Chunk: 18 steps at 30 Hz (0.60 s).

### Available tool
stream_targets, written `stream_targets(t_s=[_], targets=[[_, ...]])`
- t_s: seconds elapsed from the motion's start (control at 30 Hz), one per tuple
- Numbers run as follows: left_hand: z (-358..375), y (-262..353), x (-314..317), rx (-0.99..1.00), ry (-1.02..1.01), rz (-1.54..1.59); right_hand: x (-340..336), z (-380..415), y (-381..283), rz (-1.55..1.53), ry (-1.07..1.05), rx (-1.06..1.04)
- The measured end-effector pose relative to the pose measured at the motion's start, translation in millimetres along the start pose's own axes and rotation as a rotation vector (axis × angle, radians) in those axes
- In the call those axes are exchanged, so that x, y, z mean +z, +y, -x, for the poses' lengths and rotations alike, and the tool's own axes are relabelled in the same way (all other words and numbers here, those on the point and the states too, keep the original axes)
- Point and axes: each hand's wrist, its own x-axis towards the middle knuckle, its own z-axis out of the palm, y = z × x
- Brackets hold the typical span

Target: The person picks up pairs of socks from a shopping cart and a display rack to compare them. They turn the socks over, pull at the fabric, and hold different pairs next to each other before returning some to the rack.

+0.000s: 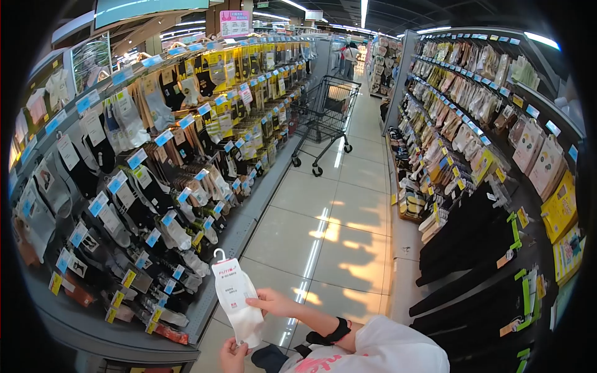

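A pair of white socks (250, 323) with a white card header and a small plastic hook is held up low in the view, left of the middle. My right hand (273, 303) pinches its right edge just below the card, fingers closed. Lower down, my left hand (233, 355) grips the bottom end of the socks, its fingers partly cut off by the frame edge. Printed on the card header (231, 287) are a red brand name and small dark text. A black band (333, 332) circles my right wrist.
A rack of hanging socks (155, 186) with blue price tags runs along the left. An empty black shopping cart (323, 118) stands ahead in the aisle. On the right, shelves hold more packaged socks (460, 105) and black hanging garments (463, 233). People (349, 59) stand far off.
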Motion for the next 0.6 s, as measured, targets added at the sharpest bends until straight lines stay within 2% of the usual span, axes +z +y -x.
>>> stream_targets(t_s=[0.17,0.23,0.43,0.5,0.6], targets=[[30,-6,56,-0.073,0.021,0.048,-15,53,0,-0.005,-0.041,0.01],[44,8,72,-0.023,0.038,-0.098,-22,68,0,-0.033,-0.044,0.006],[61,-1,90,-0.036,0.038,-0.066,-39,91,10,0.014,-0.065,0.015],[68,5,94,-0.029,0.05,-0.1,-40,90,24,-0.065,-0.05,-0.034],[72,4,95,-0.005,0.079,-0.137,-36,100,10,-0.056,-0.045,-0.03]])
